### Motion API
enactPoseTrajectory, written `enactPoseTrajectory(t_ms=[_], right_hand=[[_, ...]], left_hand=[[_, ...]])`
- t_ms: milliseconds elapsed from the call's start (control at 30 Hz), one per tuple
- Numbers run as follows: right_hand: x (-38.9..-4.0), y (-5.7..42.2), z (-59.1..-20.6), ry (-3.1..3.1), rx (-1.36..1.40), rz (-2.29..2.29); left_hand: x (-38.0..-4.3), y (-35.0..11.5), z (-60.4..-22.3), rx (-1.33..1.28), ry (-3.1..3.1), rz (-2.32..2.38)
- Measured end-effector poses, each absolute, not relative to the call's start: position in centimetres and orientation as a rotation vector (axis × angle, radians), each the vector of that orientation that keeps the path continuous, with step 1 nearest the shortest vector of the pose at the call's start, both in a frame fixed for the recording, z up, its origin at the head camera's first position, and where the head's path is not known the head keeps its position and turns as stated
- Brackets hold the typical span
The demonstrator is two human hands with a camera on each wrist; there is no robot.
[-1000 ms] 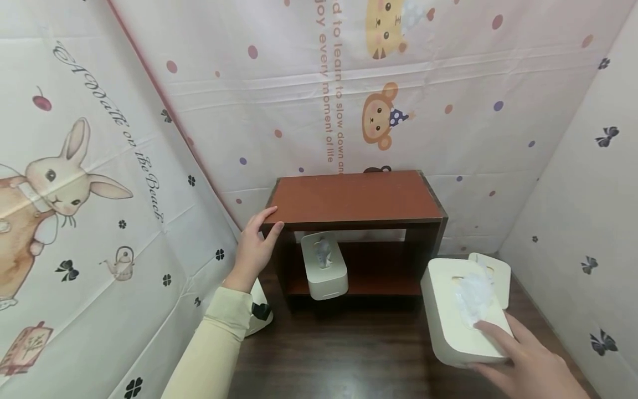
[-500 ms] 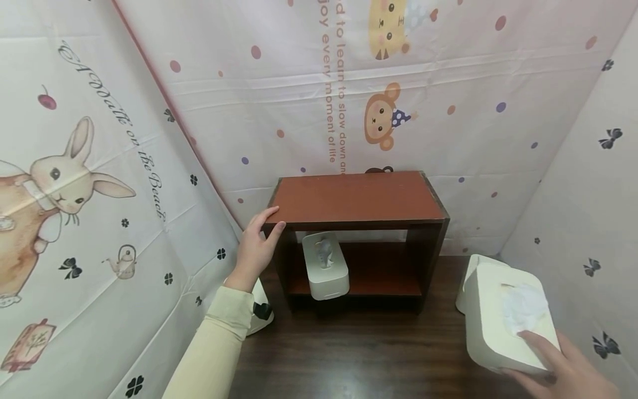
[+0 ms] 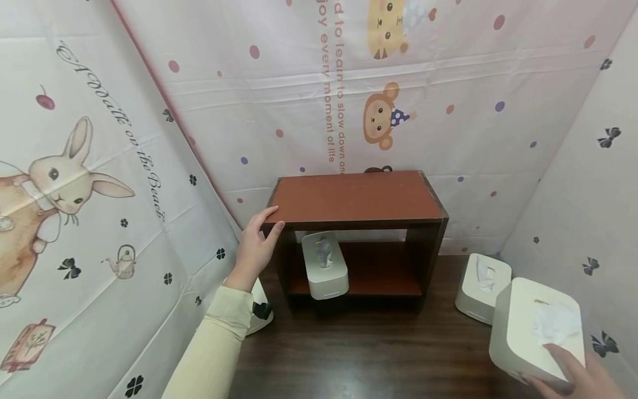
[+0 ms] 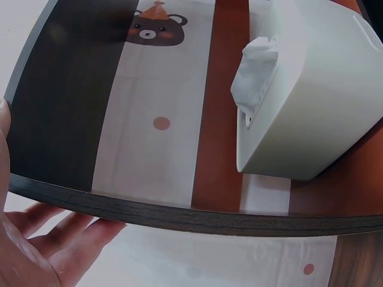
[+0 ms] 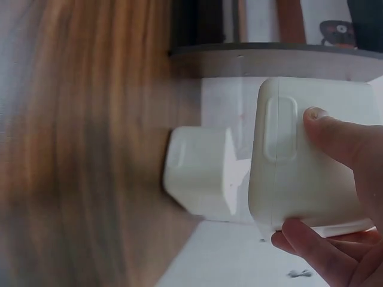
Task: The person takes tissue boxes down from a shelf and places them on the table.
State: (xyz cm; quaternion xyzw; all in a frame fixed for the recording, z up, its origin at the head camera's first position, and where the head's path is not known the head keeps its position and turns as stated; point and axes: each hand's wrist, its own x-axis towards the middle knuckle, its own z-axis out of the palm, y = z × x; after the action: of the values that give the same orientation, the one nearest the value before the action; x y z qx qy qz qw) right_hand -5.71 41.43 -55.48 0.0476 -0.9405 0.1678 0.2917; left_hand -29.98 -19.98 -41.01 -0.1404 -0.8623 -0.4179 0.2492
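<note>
Holding tissue box (image 3: 525, 335) in right hand (image 3: 582, 372), fingers pinching it; left hand (image 3: 252, 249) touching corner of shelf (image 3: 356, 198), fingers extended.

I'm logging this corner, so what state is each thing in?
Shelf unit: upright, open-fronted.
Held tissue box: raised off the floor, tissue poking out.
Floor tissue box: upright, tissue poking out.
Shelf tissue box: upright, tissue poking out.
Left hand: resting on the shelf unit's front left corner.
Right hand: gripping the held tissue box.
</note>
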Motion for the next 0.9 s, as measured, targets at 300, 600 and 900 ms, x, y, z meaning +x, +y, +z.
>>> enactPoseTrajectory(t_ms=[300, 600, 900], right_hand=[[-5.5, 41.4, -60.1, -2.674, -0.021, 0.496], [-6.0, 39.3, -61.8, -2.707, 0.099, 0.58], [-7.0, 36.5, -61.9, -2.872, -0.018, 0.579]], left_hand=[[-30.1, -20.0, -41.0, -0.364, -2.357, -1.129], [-30.0, -20.0, -41.0, -0.358, -2.357, -1.129], [-30.1, -19.9, -41.1, -0.354, -2.368, -1.123]])
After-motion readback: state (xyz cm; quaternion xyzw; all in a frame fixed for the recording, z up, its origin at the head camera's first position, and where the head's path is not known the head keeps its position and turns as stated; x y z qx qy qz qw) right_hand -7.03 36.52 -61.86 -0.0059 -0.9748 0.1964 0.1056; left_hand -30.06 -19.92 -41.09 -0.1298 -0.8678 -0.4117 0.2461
